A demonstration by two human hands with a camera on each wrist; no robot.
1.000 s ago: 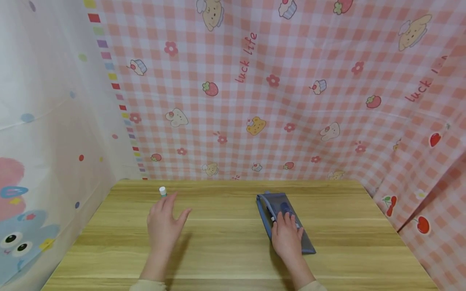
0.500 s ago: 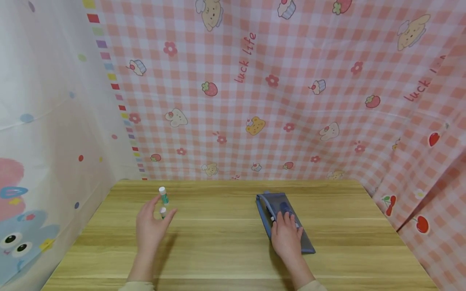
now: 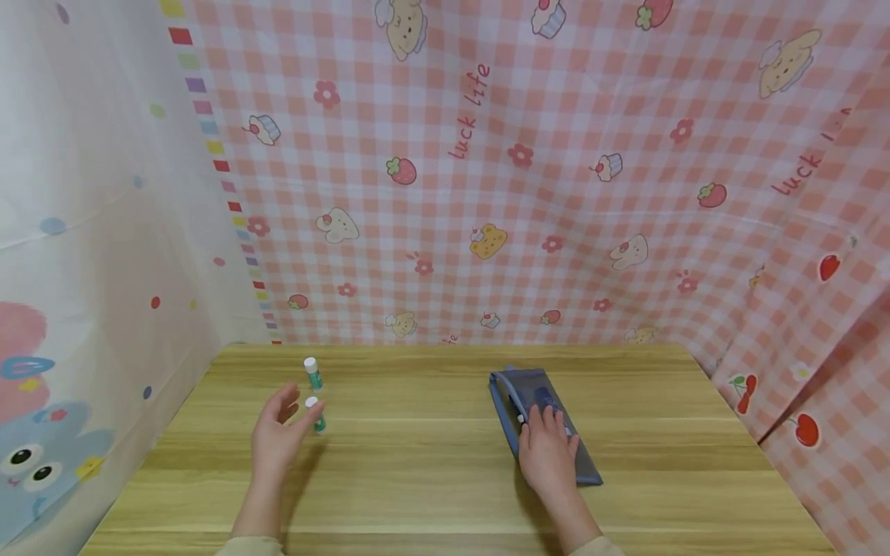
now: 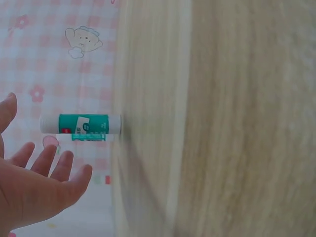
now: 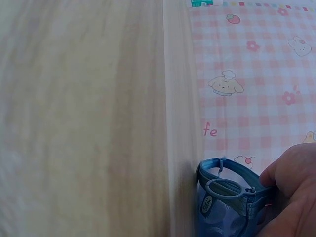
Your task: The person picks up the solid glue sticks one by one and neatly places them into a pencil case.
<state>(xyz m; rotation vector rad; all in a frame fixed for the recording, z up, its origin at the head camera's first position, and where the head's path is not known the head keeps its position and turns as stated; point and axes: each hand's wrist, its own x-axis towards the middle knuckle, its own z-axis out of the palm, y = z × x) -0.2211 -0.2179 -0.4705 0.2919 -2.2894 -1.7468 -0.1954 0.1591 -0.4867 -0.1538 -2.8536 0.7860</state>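
Two glue sticks with green labels and white caps stand upright on the left of the table, a nearer glue stick (image 3: 320,424) and a farther glue stick (image 3: 315,378). Just left of the nearer one is my left hand (image 3: 276,436), fingers relaxed and apart. In the left wrist view a gap shows between the left hand (image 4: 42,190) and the nearer glue stick (image 4: 84,123). On the right lies a blue-grey mesh zip pouch (image 3: 531,382), its zipped mouth (image 5: 224,187) parted. My right hand (image 3: 547,455) rests on top of it. Dark items show through the mesh.
The wooden table (image 3: 417,479) reaches back to a pink checked curtain (image 3: 445,193). A white printed cloth (image 3: 104,232) hangs along the left side. Bare wood lies between the two hands.
My left hand has drawn back leftward and toward me, leaving the nearer glue stick standing and uncovering both glue sticks. The right hand and pouch stay put.
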